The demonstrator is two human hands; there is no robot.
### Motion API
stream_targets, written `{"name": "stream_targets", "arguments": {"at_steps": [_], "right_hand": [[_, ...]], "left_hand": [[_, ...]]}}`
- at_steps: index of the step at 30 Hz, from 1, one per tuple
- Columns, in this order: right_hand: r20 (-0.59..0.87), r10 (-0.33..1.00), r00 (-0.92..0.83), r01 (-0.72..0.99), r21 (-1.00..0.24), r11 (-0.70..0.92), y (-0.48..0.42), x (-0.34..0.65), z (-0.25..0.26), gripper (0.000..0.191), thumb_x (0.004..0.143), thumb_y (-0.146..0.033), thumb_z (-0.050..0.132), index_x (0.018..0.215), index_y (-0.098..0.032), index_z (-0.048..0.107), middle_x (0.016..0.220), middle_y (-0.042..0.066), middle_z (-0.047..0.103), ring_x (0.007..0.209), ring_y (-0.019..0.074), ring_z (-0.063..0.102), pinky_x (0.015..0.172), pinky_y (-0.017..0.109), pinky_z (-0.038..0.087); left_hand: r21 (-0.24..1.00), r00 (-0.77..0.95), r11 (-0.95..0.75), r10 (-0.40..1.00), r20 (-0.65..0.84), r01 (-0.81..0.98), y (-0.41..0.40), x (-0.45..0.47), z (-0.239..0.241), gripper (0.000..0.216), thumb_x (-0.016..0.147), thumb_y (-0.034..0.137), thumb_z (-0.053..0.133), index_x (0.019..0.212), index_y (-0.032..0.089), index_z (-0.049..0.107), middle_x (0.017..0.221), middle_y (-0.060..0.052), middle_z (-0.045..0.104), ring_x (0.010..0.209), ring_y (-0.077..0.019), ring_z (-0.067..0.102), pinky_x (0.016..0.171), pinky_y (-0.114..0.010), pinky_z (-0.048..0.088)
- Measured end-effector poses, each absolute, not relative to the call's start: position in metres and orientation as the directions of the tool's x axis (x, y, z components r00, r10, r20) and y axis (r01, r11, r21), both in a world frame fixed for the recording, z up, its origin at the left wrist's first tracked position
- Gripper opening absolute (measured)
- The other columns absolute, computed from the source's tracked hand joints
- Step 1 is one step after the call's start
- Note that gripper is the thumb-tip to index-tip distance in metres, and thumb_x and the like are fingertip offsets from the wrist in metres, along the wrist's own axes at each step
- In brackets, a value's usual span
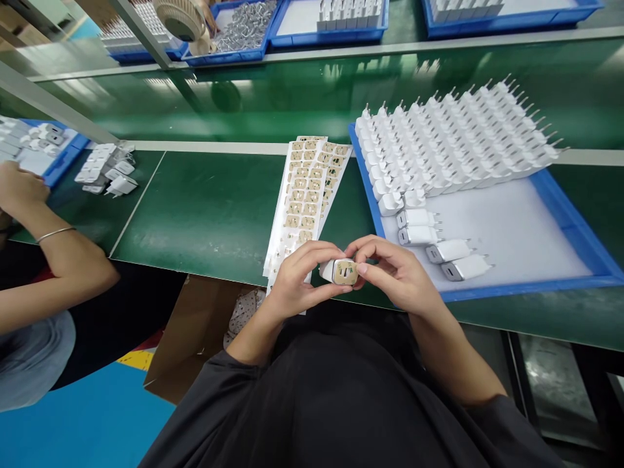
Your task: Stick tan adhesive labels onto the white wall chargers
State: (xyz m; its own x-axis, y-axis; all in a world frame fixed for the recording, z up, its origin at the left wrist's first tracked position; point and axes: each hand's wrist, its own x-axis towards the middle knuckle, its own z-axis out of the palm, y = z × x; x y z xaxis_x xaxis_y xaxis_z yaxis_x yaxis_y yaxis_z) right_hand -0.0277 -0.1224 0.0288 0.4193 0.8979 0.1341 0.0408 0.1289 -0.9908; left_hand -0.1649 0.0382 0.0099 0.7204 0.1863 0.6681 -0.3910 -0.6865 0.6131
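Fingers of the left hand [297, 276] clamp 1 white charger [327, 270] at lower centre of the frame; those of the right hand [397, 270] pinch its edge beside the tan sticker [347, 273]. Probably light, stiff and slightly slippery, it is best held by its sides.

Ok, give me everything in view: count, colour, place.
Bench: 1, green, middle
Charger: 1, white with tan sticker, just below centre
Sticker sheets: at least 2, white and tan, bench centre
Front tray: 1, blue, bench right
Rowed chargers: dozens, white, front tray
Lying chargers: 4, white, front tray
Loose chargers: several, white, bench left
Left tray: 1, blue, far left
Shelf trays: 4, blue, top
Metal parts: many, silver, shelf tray
Fan: 1, beige, upper left
Carton: 1, brown, under bench
Co-worker: 1, grey-and-black clothing, left
Left hand: 1, bare, around charger
Right hand: 1, bare, at sticker
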Motion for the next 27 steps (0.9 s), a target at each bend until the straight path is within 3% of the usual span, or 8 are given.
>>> {"name": "stream_targets", "arguments": {"at_steps": [27], "right_hand": [[0.132,0.847,0.516,0.114,-0.99,0.085,-0.1174,-0.035,0.0275,0.021,0.093,-0.033,0.068,0.079,-0.02,0.062,0.099,0.007,0.066,0.075,0.0148,0.065,0.057,0.025,0.062]], "left_hand": [[0.571,0.697,-0.734,0.189,0.691,-0.368,0.0351,-0.163,0.0098,0.042,0.084,0.037,0.084,0.119,0.022,0.066,0.104,-0.006,0.072,0.095,-0.0191,0.071,0.08,-0.032,0.06]]}}
